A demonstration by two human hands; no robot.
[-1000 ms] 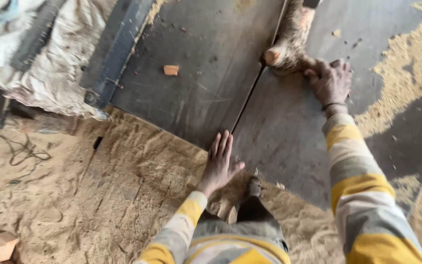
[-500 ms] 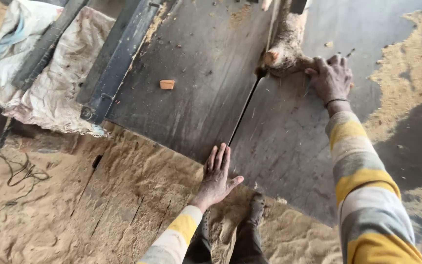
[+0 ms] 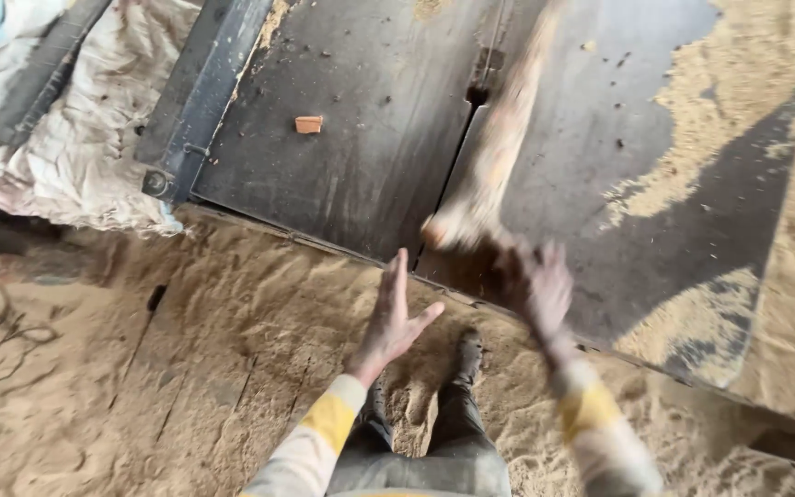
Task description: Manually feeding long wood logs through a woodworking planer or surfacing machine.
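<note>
We see a dark table top, matt and scuffed, likely metal sheet, dusted with pale sawdust. The log looks rough, bark-brown wood with a pale cut end, though blur hides its grain. A small orange wood chip lies dull on the plate. The steel rail is dark and matt. Crumpled cloth sacking looks coarse, woven and dirty.

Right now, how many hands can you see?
2. The left hand is open, fingers spread, over the sawdust at the table's edge. The right hand, blurred, is at the near end of the wood piece.
</note>
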